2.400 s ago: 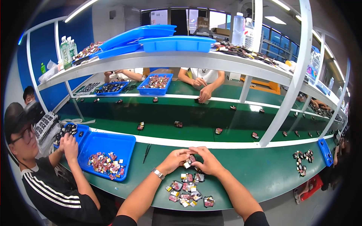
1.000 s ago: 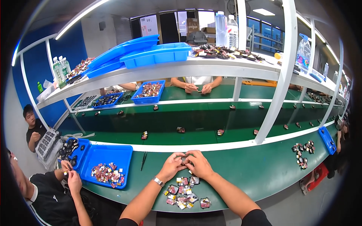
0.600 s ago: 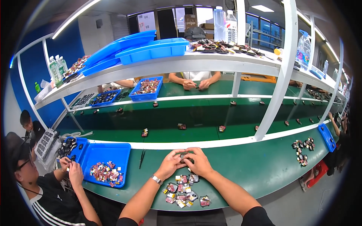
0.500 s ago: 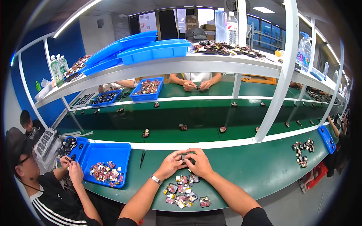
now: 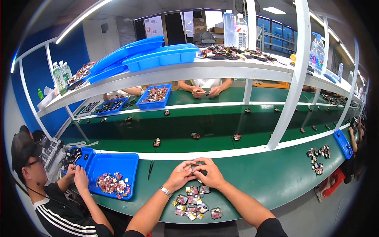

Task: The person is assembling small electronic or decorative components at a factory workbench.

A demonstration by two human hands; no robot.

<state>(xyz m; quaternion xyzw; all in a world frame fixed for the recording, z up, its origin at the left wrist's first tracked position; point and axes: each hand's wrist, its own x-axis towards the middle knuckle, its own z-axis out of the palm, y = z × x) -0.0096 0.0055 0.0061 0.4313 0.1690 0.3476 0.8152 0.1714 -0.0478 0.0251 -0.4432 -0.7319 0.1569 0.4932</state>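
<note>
My left hand (image 5: 179, 176) and my right hand (image 5: 210, 174) meet over the green bench, fingers curled around a small dark plastic casing (image 5: 195, 169). Most of that piece is covered by the fingers. Right below the hands lies a loose group of small assemblies (image 5: 193, 200), each with a dark or clear casing and reddish and yellow-white parts. One more assembly (image 5: 216, 213) sits a little apart at their right. To the left of my hands, a pair of black tweezers (image 5: 150, 170) lies on the bench.
At left, a blue tray (image 5: 135, 168) holds reddish parts, beside a seated person (image 5: 59, 197) handling a small piece. Several assemblies ride a green belt (image 5: 215, 142) beyond the white rail (image 5: 221, 153). A slanted white post (image 5: 290, 91) carries the shelf. More assemblies (image 5: 317, 160) lie right.
Assemblies on the belt have shifted slightly to the right. My fingers have moved a little around the dark casing, staying in the same place. The person at left has raised their head slightly.
</note>
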